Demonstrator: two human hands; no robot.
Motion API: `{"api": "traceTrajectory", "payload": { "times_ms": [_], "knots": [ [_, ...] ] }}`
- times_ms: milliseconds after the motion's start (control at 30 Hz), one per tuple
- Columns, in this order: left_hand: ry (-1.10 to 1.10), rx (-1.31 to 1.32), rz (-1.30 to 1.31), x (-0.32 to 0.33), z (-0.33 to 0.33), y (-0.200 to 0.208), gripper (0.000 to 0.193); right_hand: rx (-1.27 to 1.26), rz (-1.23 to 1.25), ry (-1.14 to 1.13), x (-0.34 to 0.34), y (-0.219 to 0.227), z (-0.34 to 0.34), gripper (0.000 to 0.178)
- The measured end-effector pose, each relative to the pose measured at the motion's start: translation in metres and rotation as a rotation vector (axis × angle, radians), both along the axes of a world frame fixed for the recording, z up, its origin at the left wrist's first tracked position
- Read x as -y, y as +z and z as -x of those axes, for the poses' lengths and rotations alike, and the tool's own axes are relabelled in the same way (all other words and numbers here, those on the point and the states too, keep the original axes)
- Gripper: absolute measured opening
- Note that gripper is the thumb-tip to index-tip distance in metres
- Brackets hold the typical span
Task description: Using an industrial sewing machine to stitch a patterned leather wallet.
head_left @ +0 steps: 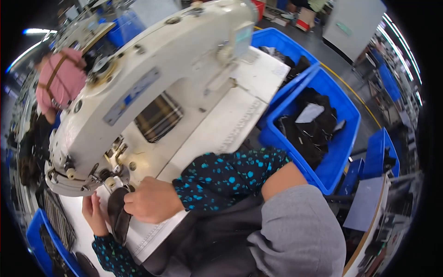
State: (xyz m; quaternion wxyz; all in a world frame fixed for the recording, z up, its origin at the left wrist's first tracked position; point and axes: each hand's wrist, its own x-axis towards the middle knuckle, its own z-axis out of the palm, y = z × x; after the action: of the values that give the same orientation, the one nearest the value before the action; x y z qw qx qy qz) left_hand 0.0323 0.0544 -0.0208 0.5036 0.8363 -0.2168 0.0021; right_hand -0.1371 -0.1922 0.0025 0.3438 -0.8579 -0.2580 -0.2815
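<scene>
My right hand is closed, its curled fingers pinching the edge of a dark fabric piece under the head of a white sewing machine. The needle and presser foot area is right above the fabric's far end. On the fabric's left side is my left hand, fingers stretched out toward the machine head; the fingertips are partly hidden by it. The fabric hangs toward me over the white machine table. Patterned dark sleeve covers are on both forearms.
Through the machine's arm shows a plaid cloth. Blue bins with dark fabric stand at the right. Another blue bin and striped cloth are at the lower left. A person in a pink top works at the far left.
</scene>
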Motion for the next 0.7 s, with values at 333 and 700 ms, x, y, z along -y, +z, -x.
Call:
{"api": "traceTrajectory", "payload": {
  "times_ms": [333,700],
  "knots": [
    [0.134,0.088,-0.156,-0.044,0.034,-0.015,0.013,-0.004,-0.171,-1.291,0.132,0.057,0.272,0.012],
    [0.118,0.099,-0.069,-0.043,0.005,-0.024,0.022,-0.829,0.398,-1.339,0.153,0.007,0.314,0.024]
  ]
}}
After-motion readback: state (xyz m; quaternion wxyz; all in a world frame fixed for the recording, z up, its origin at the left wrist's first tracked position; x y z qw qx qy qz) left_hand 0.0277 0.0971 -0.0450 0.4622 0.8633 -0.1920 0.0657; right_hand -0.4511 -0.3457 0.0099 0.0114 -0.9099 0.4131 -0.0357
